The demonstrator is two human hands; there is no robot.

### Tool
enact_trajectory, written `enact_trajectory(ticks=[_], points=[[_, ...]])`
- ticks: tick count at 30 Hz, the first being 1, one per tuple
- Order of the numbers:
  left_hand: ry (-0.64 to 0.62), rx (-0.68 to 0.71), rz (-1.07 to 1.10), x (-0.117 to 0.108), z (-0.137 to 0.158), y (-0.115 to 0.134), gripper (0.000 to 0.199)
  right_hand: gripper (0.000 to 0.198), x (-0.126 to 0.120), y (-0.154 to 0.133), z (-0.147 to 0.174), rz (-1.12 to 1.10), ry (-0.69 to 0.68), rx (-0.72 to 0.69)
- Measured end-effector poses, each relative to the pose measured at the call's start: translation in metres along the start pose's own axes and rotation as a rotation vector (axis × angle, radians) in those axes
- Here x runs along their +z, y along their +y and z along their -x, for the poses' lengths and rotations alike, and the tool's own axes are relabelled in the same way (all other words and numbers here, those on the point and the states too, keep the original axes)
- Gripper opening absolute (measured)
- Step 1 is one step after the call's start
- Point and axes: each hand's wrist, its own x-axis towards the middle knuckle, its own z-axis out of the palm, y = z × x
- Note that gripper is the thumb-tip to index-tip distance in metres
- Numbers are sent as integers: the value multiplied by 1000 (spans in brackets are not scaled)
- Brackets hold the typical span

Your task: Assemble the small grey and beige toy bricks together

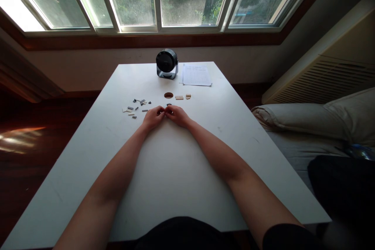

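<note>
My left hand (154, 117) and my right hand (177, 115) meet at their fingertips over the middle of the table. Both are closed in a pinch, and whatever they hold is too small and hidden to name. Just behind the fingertips shows part of a small dark and pale thing (168, 105), mostly covered by the hands. Left of my left hand lie loose grey toy bricks (130, 108) with several dark and cream pieces. Beyond my right hand are a tan studded brick piece (179, 97) and a second tan piece (188, 96).
A round hole (168, 95) opens in the white table (181, 172). Farther back stand a small black fan (166, 63) and, beside it, printed paper sheets (197, 75). Windows line the far wall. A cushioned seat (299, 125) is at the right.
</note>
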Motion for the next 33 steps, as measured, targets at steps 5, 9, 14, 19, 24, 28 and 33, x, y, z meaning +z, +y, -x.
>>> enact_trajectory(ticks=[5,9,14,19,24,28,33], points=[[7,-4,5,1,0,0,26,14,-1,-1,0,-2,4,-4],[12,14,7,3,-1,-3,26,13,0,0,0,-13,4,-14],[19,18,8,5,-1,-7,26,12,0,2,0,-29,5,-32],[20,25,12,5,-1,-9,25,13,0,1,0,-17,6,-32],[19,28,13,5,-2,-9,24,13,0,1,1,-9,13,-39],[15,23,8,5,-1,-8,25,13,0,1,1,-2,13,-38],[15,16,12,4,-1,-7,25,12,0,1,0,0,13,-33]])
